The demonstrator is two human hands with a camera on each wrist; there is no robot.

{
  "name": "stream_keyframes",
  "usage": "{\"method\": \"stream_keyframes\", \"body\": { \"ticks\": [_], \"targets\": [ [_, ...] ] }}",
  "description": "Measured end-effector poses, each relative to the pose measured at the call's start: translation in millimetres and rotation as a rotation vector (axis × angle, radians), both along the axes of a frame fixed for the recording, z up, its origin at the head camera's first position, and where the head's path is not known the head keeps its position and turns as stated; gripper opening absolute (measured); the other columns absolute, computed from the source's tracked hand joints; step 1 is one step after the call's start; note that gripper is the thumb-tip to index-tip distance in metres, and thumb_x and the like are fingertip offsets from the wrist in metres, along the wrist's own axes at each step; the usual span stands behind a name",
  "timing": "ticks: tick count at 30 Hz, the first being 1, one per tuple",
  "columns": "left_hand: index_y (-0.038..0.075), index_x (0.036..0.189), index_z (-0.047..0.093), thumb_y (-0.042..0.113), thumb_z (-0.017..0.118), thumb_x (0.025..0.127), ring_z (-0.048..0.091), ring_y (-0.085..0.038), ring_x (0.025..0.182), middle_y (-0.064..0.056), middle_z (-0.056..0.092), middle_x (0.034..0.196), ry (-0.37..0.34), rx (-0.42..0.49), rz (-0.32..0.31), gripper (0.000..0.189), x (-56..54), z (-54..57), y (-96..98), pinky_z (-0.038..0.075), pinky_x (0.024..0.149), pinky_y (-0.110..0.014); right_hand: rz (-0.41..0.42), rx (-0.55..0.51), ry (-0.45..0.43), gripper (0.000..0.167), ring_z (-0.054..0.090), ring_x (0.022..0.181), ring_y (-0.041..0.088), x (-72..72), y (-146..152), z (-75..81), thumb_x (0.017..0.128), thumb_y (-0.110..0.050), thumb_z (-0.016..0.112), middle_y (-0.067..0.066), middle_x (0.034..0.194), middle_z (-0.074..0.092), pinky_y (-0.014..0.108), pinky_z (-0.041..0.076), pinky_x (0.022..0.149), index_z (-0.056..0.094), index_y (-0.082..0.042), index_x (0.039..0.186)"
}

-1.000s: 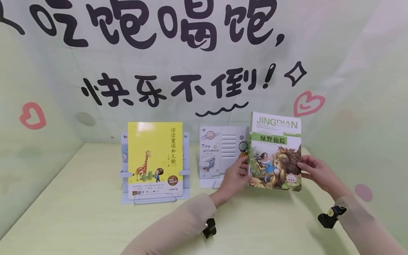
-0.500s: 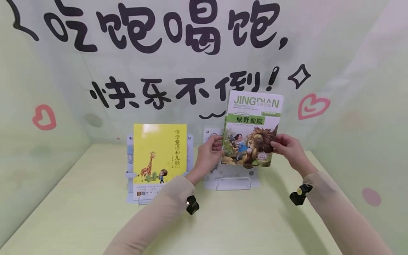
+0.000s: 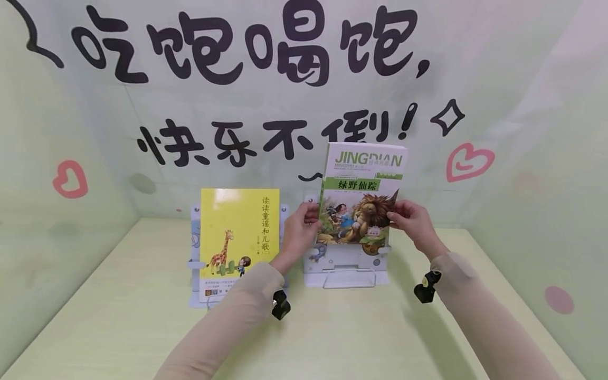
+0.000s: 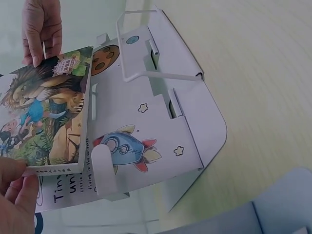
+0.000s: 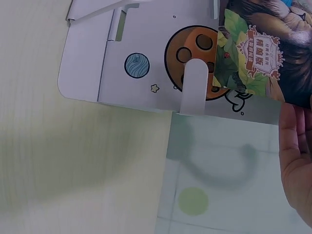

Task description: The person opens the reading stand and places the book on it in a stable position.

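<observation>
A paperback book (image 3: 356, 195) with a lion and a girl on its cover is held upright between both hands, above the table. My left hand (image 3: 300, 232) grips its left edge with the thumb in front. On the opposite edge, my right hand (image 3: 415, 224) pinches the book between thumb and fingers. Right behind it stands a white book stand (image 3: 347, 264) with planet and rocket drawings, its upper part hidden by the book. The stand's side clip (image 4: 104, 168) and wire front support (image 4: 163, 74) show in the left wrist view, below the book's lower edge.
A yellow book (image 3: 239, 232) with a giraffe rests on another stand (image 3: 195, 285) to the left; my left forearm covers its lower right part. The pale wooden table (image 3: 342, 332) meets a printed fabric wall (image 3: 266, 95) behind and at both sides.
The lion book has moved left, from beside the right-hand stand to in front of it. It rose at first, then came down slightly. Both hands moved with it.
</observation>
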State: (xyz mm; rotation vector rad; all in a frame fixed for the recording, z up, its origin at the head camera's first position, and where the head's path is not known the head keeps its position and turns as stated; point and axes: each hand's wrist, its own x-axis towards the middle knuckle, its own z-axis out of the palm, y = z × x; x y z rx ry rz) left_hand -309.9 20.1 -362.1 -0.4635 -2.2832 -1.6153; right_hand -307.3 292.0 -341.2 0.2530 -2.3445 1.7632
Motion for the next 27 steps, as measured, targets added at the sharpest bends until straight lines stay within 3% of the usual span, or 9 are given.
{"method": "stream_keyframes", "body": {
  "ticks": [9, 16, 27],
  "targets": [
    [0.004, 0.12, 0.054, -0.007, 0.064, 0.081, 0.064, -0.025, 0.093, -0.016, 0.067, 0.104, 0.027, -0.006, -0.016, 0.041, -1.3, -11.6, -3.7, 0.054, 0.081, -0.029, -0.01, 0.051, -0.034, 0.028, 0.058, 0.074, -0.001, -0.6, -2.0, -6.6, 0.092, -0.001, 0.056, -0.01, 0.079, 0.057, 0.02, 0.055, 0.07, 0.048, 0.017, 0.111],
    [0.005, 0.121, 0.053, -0.007, 0.064, 0.082, 0.063, -0.023, 0.096, -0.014, 0.065, 0.106, -0.012, -0.024, -0.01, 0.042, -1.7, -11.1, -3.5, 0.053, 0.084, -0.029, -0.016, 0.03, -0.028, 0.026, 0.058, 0.074, -0.001, -1.7, -2.3, -13.4, 0.091, 0.001, 0.056, -0.012, 0.079, 0.058, 0.02, 0.055, 0.069, 0.048, 0.017, 0.109],
    [0.003, 0.118, 0.053, -0.007, 0.065, 0.08, 0.063, -0.023, 0.095, -0.014, 0.065, 0.104, -0.02, -0.047, -0.036, 0.042, -3.2, -14.7, -3.8, 0.053, 0.083, -0.027, -0.032, 0.098, -0.031, 0.026, 0.059, 0.075, 0.0, 1.7, -0.3, -11.9, 0.091, -0.001, 0.057, -0.007, 0.083, 0.058, 0.025, 0.056, 0.073, 0.05, 0.016, 0.111]
  ]
}}
